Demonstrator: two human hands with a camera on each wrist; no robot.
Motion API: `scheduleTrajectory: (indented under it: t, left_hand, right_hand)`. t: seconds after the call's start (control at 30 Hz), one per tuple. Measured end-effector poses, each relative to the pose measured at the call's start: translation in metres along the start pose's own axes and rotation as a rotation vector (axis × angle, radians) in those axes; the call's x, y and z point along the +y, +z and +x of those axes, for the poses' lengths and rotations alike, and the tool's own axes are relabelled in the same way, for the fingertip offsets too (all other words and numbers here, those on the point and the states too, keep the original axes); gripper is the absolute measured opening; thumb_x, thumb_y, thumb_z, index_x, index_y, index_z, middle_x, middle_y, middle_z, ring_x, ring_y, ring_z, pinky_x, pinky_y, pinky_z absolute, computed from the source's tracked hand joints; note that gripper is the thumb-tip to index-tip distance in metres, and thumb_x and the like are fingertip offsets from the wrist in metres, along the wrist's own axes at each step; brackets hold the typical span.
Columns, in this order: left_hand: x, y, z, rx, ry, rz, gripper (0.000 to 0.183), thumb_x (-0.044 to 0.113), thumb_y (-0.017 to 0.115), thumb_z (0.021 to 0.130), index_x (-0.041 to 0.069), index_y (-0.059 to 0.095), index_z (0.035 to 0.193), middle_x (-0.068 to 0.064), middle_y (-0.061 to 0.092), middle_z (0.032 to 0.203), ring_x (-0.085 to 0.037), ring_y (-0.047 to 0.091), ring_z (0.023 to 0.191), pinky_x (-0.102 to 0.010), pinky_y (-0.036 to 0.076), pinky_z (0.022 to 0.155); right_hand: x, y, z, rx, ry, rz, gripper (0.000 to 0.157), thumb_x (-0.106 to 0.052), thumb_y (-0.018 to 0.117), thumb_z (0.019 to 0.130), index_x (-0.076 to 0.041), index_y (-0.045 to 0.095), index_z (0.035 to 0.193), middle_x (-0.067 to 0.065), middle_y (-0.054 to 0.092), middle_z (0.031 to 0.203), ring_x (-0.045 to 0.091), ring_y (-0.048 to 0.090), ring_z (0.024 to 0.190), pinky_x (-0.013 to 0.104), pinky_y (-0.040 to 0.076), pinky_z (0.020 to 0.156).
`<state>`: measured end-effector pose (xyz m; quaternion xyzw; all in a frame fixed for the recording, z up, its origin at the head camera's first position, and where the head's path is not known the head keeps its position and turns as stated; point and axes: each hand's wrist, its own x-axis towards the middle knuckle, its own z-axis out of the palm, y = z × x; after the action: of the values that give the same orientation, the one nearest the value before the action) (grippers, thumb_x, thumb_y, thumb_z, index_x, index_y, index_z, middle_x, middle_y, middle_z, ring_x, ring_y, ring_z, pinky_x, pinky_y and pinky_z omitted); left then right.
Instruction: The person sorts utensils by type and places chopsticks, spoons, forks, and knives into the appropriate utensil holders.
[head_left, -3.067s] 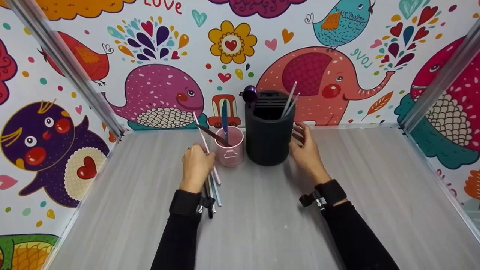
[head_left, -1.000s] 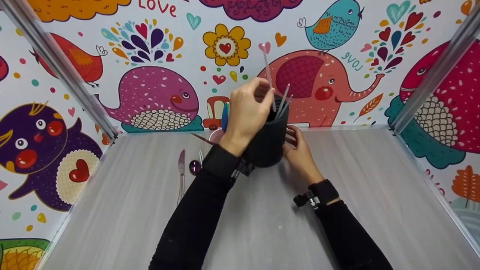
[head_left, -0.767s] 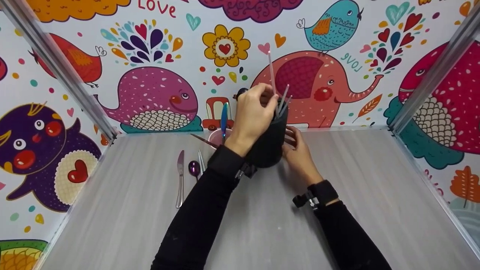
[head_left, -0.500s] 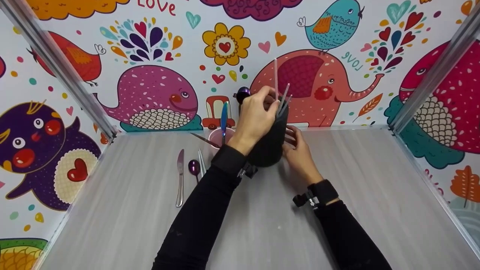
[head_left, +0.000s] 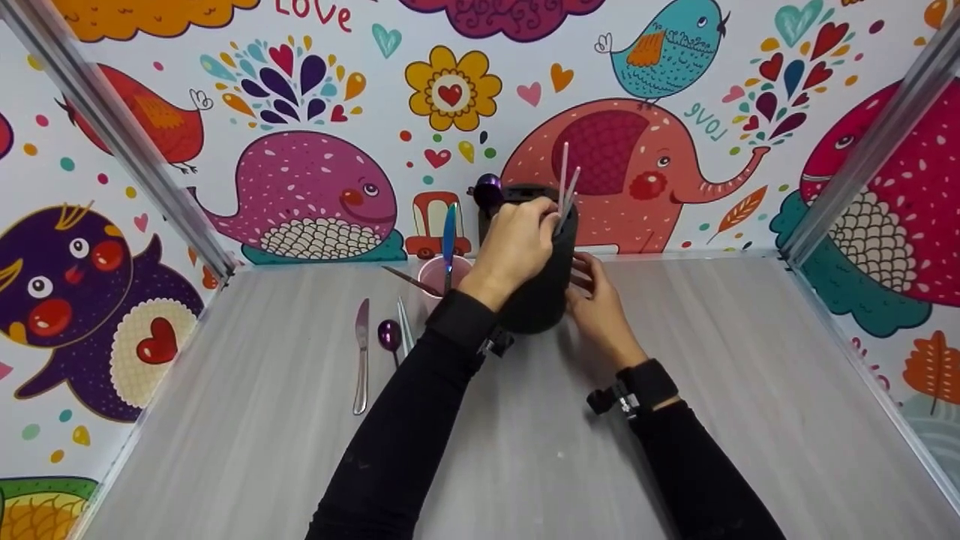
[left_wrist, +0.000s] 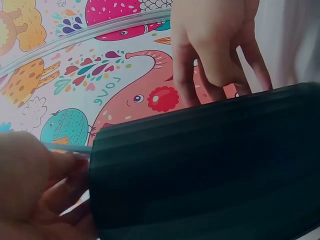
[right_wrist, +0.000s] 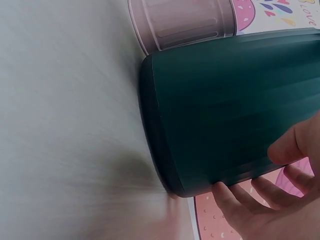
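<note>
In the head view, my left hand [head_left: 521,240] is at the top of a dark ribbed utensil holder [head_left: 534,300]. Its thumb and fingers pinch a thin pink chopstick [head_left: 565,169], which stands nearly upright at the opening; the lower end is hidden. Another chopstick [head_left: 573,187] leans close beside it. My right hand [head_left: 606,311] grips the holder's right side, and the right wrist view shows its thumb [right_wrist: 290,147] on the wall with the other fingers curving behind. A purple spoon [head_left: 489,187] sticks up at the holder's left rim.
Left of the holder stands a pink cup [head_left: 429,281] with a blue-tinted knife [head_left: 449,240] and a brown-handled utensil [head_left: 409,280]. A knife [head_left: 361,360], a purple spoon [head_left: 389,335] and pale chopsticks [head_left: 406,326] lie on the table. A patterned wall [head_left: 337,82] rises behind.
From beside the pink cup, my left hand has come over to the holder with the chopstick. Over the last second it lowers the chopstick further in. My right hand stays put.
</note>
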<state>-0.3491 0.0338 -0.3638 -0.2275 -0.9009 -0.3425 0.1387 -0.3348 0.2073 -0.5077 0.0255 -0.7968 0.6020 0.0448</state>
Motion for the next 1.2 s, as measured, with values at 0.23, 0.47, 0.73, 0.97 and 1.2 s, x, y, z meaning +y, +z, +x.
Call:
scheduleTrajectory:
  t: [0.23, 0.47, 0.73, 0.97, 1.2]
  left_hand:
    - [0.005, -0.003, 0.001, -0.018, 0.022, 0.066, 0.028, 0.022, 0.056, 0.117, 0.010, 0.077, 0.130, -0.009, 0.083, 0.121, -0.027, 0.080, 0.113, -0.043, 0.063, 0.101]
    - [0.006, -0.001, 0.002, -0.026, 0.028, 0.113, 0.027, 0.022, 0.056, 0.117, 0.010, 0.077, 0.129, -0.009, 0.083, 0.121, -0.027, 0.079, 0.114, -0.045, 0.062, 0.104]
    - [-0.002, 0.004, 0.001, -0.104, -0.030, 0.137, 0.028, 0.023, 0.055, 0.117, 0.011, 0.079, 0.125, -0.010, 0.082, 0.120, -0.027, 0.078, 0.115, -0.046, 0.061, 0.105]
    - [-0.001, 0.003, -0.002, -0.110, -0.010, 0.137, 0.026, 0.018, 0.054, 0.115, 0.010, 0.078, 0.121, -0.010, 0.082, 0.117, -0.027, 0.079, 0.110, -0.046, 0.063, 0.101]
    - [0.002, 0.002, -0.015, 0.059, 0.078, 0.093, 0.026, 0.019, 0.058, 0.114, 0.009, 0.080, 0.121, -0.007, 0.083, 0.115, -0.025, 0.078, 0.110, -0.042, 0.062, 0.102]
  right_hand:
    - [0.002, 0.001, -0.001, 0.011, -0.006, 0.006, 0.061, -0.007, 0.057, 0.109, -0.022, 0.043, 0.166, 0.012, 0.049, 0.169, 0.034, 0.051, 0.156, 0.057, 0.051, 0.122]
    - [0.002, 0.001, -0.002, 0.006, 0.020, 0.011, 0.061, -0.007, 0.054, 0.109, -0.024, 0.042, 0.167, 0.010, 0.048, 0.170, 0.033, 0.049, 0.158, 0.057, 0.051, 0.122]
    - [0.000, 0.001, -0.003, 0.001, 0.028, 0.009, 0.060, -0.008, 0.055, 0.110, -0.024, 0.042, 0.166, 0.010, 0.048, 0.170, 0.034, 0.050, 0.157, 0.057, 0.052, 0.122]
    - [-0.001, 0.001, -0.004, 0.000, 0.036, 0.013, 0.061, -0.009, 0.056, 0.110, -0.027, 0.043, 0.166, 0.009, 0.048, 0.170, 0.033, 0.050, 0.157, 0.056, 0.053, 0.121]
    - [0.001, 0.001, -0.003, 0.003, 0.009, 0.016, 0.060, -0.009, 0.055, 0.110, -0.025, 0.043, 0.166, 0.010, 0.048, 0.170, 0.034, 0.050, 0.157, 0.056, 0.053, 0.121]
